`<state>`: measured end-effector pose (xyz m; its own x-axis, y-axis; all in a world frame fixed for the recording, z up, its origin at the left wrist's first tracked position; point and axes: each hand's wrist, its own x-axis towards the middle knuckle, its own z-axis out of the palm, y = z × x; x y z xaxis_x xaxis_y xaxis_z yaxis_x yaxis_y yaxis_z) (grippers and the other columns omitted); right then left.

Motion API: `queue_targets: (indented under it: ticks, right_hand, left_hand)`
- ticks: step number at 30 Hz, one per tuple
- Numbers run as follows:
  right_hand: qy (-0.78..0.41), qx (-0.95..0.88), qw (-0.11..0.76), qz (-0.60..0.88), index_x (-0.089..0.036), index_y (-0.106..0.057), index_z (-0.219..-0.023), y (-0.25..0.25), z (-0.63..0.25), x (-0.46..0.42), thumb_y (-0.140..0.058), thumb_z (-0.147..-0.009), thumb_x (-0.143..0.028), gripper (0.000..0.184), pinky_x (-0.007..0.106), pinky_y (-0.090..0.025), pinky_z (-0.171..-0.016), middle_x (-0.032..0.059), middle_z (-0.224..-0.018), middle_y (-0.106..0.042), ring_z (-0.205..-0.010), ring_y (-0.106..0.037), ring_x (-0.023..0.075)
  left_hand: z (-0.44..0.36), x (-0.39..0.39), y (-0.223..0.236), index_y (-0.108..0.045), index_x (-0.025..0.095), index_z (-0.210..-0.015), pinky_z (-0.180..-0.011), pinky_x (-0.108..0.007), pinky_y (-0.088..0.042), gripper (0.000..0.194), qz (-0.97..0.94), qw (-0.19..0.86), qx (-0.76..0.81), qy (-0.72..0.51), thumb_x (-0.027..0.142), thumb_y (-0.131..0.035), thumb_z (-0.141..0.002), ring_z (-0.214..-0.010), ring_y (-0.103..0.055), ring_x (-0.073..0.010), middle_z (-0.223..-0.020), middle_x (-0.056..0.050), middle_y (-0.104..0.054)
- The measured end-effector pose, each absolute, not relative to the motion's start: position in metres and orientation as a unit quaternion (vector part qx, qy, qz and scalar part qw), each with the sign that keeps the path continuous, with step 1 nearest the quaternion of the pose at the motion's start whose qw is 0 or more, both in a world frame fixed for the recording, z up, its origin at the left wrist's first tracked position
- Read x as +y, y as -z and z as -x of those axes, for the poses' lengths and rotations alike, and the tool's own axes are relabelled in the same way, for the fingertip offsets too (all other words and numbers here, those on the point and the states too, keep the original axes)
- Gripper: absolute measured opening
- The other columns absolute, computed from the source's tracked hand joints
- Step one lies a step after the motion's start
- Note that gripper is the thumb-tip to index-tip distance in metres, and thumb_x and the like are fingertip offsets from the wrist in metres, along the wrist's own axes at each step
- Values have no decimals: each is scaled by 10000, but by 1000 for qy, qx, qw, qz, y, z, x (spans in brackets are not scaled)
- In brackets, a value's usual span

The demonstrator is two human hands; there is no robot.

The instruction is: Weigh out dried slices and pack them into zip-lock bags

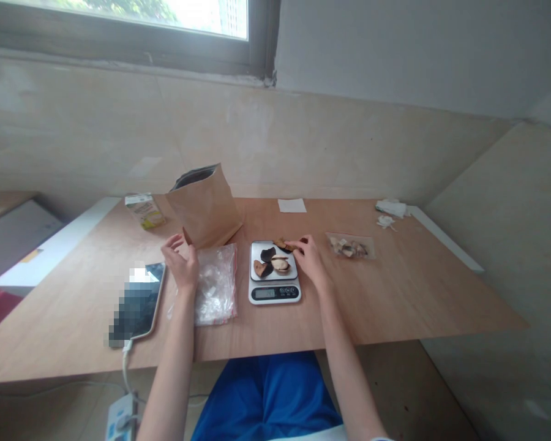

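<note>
A white kitchen scale point(274, 294) stands on the table in front of me, its display lit but too blurred to read. Several dried slices point(262, 268), dark-skinned and paler inside, lie on its platform. My right hand point(308, 260) is at the platform's far right corner, fingers closed on a brownish dried slice point(283, 245) there. To the left of the scale, my left hand point(182, 263) is raised, pinching a thin brown slice point(186, 236) seen nearly edge-on. Beside that hand lie clear plastic zip bags point(215, 285). Behind them an open kraft paper pouch point(206, 205) stands upright.
A tablet or large phone point(142, 300) lies at the left, its cable running to a power strip point(120, 416) below the edge. A small box point(145, 211) stands at the back left. Further right are a white paper point(292, 206), a filled clear bag point(350, 246) and crumpled tissue point(386, 222).
</note>
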<state>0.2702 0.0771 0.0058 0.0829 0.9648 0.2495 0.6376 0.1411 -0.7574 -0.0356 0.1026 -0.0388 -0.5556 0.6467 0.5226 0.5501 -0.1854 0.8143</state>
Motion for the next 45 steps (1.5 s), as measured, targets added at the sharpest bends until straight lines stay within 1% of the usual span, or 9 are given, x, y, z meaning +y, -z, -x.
queue_targets:
  ticks: [4,15,20,24,27,29,34,39,45]
  right_hand:
    - [-162,-692,285,643,-230,-709,-1004,-16,-264,74,-450,-809,-116,343,315,-431,-860,70,-1033,-464,-913,-534,175]
    - [-169,-700,198,665,-273,-661,-1113,-32,-260,71,-456,-829,-101,390,252,-423,-794,61,-1035,-484,-810,-553,132]
    - [-130,-655,171,724,-275,-634,-1156,-33,-266,70,-441,-843,-109,404,266,-419,-840,83,-1092,-541,-928,-584,177]
    - [-104,-602,146,778,-167,-665,-1090,-31,-270,67,-436,-822,-75,364,341,-436,-834,173,-1135,-551,-939,-610,253]
    - [-97,-584,153,792,-97,-644,-1077,-31,-272,64,-423,-816,-63,343,390,-441,-840,229,-1137,-547,-979,-604,307]
    - [-90,-585,163,790,-67,-560,-1181,-31,-271,65,-406,-814,-42,399,388,-435,-873,243,-1187,-526,-1057,-574,311]
    - [-196,-664,270,669,-90,-338,-1322,-27,-268,74,-488,-804,-96,539,357,-391,-984,187,-1278,-503,-1182,-502,237]
    - [-288,-684,361,564,-171,-438,-1217,-11,-259,88,-538,-805,-199,424,340,-445,-922,98,-1156,-591,-1045,-578,176]
    - [-268,-684,383,560,-182,-595,-1083,1,-252,90,-402,-892,-266,284,330,-455,-914,90,-1099,-654,-1020,-608,178]
  left_hand:
    - [34,101,37,-433,170,-1093,-868,-358,-439,396,-474,47,638,-605,246,-523,-715,-986,-548,-203,-1128,-108,-512]
    - [37,108,44,-457,148,-1028,-801,-376,-471,355,-478,65,609,-630,267,-530,-702,-916,-543,-197,-1047,-97,-485]
    - [37,108,45,-461,162,-1011,-762,-349,-474,333,-478,72,605,-632,268,-538,-704,-879,-542,-179,-1025,-80,-486]
    - [38,109,46,-463,165,-1003,-749,-337,-472,330,-476,75,603,-636,267,-545,-701,-860,-539,-169,-1023,-75,-485]
    - [39,109,47,-465,169,-1004,-748,-334,-469,331,-475,75,604,-635,256,-546,-695,-863,-537,-168,-1022,-71,-485]
    - [39,109,47,-465,165,-1008,-751,-339,-469,334,-477,76,604,-634,253,-544,-696,-866,-537,-173,-1024,-76,-485]
    - [39,109,47,-465,161,-1002,-758,-337,-468,322,-479,83,604,-632,252,-543,-703,-870,-539,-178,-1014,-81,-491]
    - [39,108,48,-463,177,-996,-732,-314,-458,306,-475,91,606,-631,255,-543,-711,-844,-537,-165,-1000,-69,-495]
    - [38,108,46,-460,179,-990,-763,-340,-448,310,-472,84,612,-629,262,-540,-703,-853,-544,-173,-996,-65,-497]
